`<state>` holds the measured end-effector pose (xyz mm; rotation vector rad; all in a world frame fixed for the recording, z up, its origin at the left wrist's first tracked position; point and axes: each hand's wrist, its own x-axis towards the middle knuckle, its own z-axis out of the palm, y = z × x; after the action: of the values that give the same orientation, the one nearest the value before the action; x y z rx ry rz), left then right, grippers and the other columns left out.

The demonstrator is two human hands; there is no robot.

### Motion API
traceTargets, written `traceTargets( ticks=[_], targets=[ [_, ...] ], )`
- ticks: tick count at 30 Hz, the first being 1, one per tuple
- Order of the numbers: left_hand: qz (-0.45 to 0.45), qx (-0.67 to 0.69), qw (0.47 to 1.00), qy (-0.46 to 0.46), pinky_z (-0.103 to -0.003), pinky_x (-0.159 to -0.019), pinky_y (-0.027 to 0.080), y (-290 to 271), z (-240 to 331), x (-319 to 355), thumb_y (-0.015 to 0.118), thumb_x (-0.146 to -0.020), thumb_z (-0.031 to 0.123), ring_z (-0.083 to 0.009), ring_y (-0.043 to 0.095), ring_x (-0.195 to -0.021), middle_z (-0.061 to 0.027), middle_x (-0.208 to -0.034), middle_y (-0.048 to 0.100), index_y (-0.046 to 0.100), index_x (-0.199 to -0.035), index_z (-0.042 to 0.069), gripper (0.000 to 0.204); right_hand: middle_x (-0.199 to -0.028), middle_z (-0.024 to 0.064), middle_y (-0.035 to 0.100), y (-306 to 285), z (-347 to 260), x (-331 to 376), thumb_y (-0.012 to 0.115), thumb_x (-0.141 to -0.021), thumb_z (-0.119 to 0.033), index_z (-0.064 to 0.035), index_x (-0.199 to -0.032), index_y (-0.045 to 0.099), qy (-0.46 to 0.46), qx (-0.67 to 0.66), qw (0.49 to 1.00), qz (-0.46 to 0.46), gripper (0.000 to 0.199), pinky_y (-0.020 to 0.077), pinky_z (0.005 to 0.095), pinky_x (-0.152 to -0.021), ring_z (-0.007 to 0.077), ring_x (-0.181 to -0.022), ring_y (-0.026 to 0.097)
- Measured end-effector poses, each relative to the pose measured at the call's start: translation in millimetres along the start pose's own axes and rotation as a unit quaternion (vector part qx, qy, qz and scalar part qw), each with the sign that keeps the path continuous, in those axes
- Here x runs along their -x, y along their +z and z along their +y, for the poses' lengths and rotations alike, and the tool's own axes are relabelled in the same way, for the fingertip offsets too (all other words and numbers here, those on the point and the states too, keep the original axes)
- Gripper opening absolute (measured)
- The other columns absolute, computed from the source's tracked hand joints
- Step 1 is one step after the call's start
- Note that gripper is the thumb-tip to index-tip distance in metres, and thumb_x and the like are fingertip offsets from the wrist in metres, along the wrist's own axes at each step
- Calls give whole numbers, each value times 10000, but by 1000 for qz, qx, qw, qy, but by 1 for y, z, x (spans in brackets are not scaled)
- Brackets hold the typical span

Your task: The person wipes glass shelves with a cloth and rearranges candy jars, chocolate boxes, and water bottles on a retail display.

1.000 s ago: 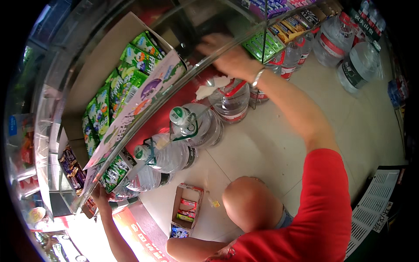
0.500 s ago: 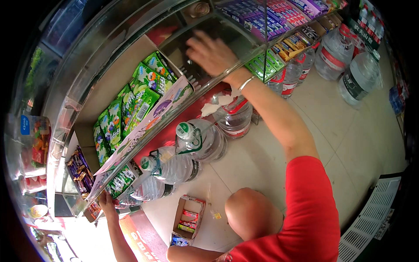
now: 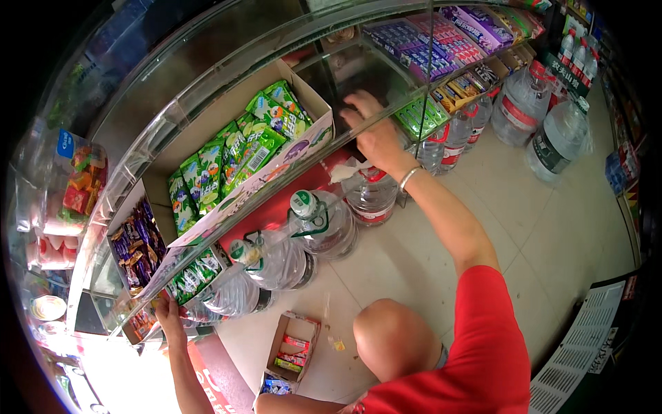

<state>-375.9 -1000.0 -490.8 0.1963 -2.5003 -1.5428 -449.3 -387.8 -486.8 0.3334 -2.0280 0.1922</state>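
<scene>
My right hand (image 3: pixel 373 130) is over the front edge of the glass shelf (image 3: pixel 289 160), with its fingers apart and nothing seen in them. A bare, dark stretch of shelf lies beyond it. To its left stands a big open carton (image 3: pixel 319 134) of green snack packets (image 3: pixel 233 153). My left hand (image 3: pixel 167 314) is low at the left end of the shelving, its fingers curled in beside a small box of green packets (image 3: pixel 200 277). What the left fingers grip is hidden.
Large water bottles (image 3: pixel 323 231) stand under the shelf. Near my knee, a small open carton (image 3: pixel 310 332) with a few colourful packs lies on the tiles. Purple packs (image 3: pixel 407 45) and a green pack (image 3: pixel 420 119) fill the right shelves. A white vented panel (image 3: pixel 579 345) is at right.
My right hand has drawn back from deeper over the shelf toward its front edge. My left hand stays at the shelf's left end. The view has shifted slightly.
</scene>
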Motion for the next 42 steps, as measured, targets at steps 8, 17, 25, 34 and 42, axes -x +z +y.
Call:
traceTargets(
  ticks=[8,17,25,34,42],
  targets=[
    [15,-35,998,43,-200,-426,349,7,-1,5,479,-967,97,-48,442,-493,9,-694,502,524,-931,45,78,-1173,151,514,33,26,-29,582,-735,13,-5,-996,586,25,-41,998,29,261,458,434,-909,353,-1165,475],
    [32,-2,999,22,-202,-419,351,0,-15,3,480,-947,61,-49,467,-498,0,-715,537,533,-957,31,62,-1256,208,507,-30,-21,-6,638,-770,-112,-26,-1141,596,64,133,985,-85,383,472,433,-848,343,-1100,500],
    [36,-9,999,34,-211,-431,353,6,-16,1,482,-948,64,-57,462,-508,0,-693,519,535,-954,23,67,-1018,193,637,-28,-10,-3,660,-823,-296,-53,-1097,581,306,34,933,-185,374,533,428,-615,338,-863,631],
    [46,-39,998,30,-222,-443,350,5,-16,2,459,-946,51,-58,448,-513,-5,-710,520,533,-979,19,87,-1120,101,641,-28,-13,-18,416,-981,-199,-73,-1126,594,520,-784,197,276,262,516,465,-875,259,-1005,609],
    [37,-87,994,45,-230,-445,347,18,4,7,439,-933,49,-64,432,-517,-9,-733,515,534,-1147,3,239,-985,46,669,40,6,-44,532,-958,-280,-88,-1073,621,406,-865,234,183,241,534,399,-832,214,-918,640]
  ],
)
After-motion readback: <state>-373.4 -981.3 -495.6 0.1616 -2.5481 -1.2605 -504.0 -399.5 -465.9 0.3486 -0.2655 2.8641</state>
